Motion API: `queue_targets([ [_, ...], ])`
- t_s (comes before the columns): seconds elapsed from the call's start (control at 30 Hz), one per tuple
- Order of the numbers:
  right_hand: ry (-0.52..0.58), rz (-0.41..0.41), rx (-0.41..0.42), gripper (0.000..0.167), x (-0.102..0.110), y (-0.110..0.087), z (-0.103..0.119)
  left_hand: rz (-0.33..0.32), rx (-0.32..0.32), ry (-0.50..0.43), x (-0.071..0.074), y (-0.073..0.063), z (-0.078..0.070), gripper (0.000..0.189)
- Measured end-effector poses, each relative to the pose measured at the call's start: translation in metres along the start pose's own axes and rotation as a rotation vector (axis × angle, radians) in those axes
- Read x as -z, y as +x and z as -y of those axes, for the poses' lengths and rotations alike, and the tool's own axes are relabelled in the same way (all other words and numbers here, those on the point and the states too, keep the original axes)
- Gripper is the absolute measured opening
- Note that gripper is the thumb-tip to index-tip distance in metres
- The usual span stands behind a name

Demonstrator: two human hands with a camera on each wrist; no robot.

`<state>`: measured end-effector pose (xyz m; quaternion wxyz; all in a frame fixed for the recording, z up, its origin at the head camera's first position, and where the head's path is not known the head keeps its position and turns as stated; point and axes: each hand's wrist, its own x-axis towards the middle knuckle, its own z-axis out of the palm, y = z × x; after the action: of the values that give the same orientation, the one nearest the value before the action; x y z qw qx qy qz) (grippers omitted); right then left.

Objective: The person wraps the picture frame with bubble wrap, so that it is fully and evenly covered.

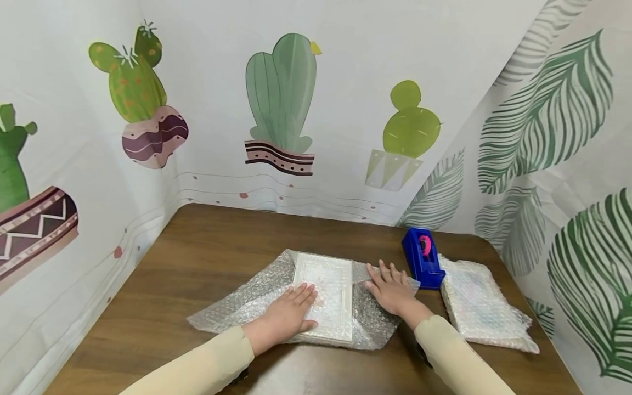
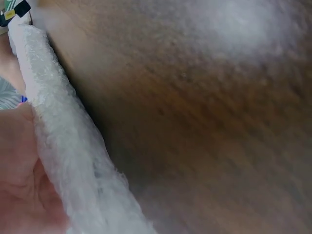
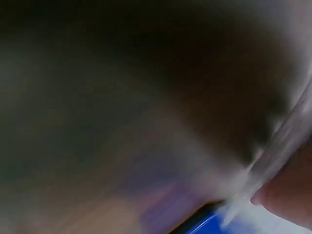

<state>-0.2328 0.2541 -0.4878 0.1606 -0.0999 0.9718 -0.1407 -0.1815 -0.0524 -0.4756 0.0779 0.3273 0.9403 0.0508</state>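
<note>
In the head view a white rectangular frame lies on the table under clear bubble wrap, whose loose ends spread out to both sides. My left hand rests flat on the wrapped frame's left part, fingers straight. On the wrap's right flap, my right hand presses down with its fingers spread. The left wrist view shows the puffy edge of the bubble wrap against my left palm. Much of the right wrist view is blurred; part of my right hand shows at its right edge.
A blue tape dispenser with a pink core stands just right of my right hand. Beyond it, a bubble-wrapped package lies near the right edge of the brown wooden table. Patterned cloth hangs behind the table.
</note>
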Motion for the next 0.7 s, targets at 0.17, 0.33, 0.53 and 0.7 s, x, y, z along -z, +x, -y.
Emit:
queue_targets([
  [0.17,0.022,-0.022,-0.043,0.060,0.001,-0.012,-0.019,0.004,0.009,-0.001,0.002,-0.002,-0.001,0.072],
  [0.33,-0.003,-0.133,-0.020,0.057,0.004,-0.007,-0.020,-0.018,0.008,0.024,0.001,-0.002,0.001,0.071],
  [0.53,-0.060,-0.349,-0.064,0.041,0.012,0.018,-0.013,-0.012,0.015,0.016,0.000,0.000,0.000,0.071],
  [0.7,0.004,-0.271,-0.171,0.047,0.018,0.030,-0.014,-0.012,0.006,0.044,-0.002,0.000,-0.001,0.070],
])
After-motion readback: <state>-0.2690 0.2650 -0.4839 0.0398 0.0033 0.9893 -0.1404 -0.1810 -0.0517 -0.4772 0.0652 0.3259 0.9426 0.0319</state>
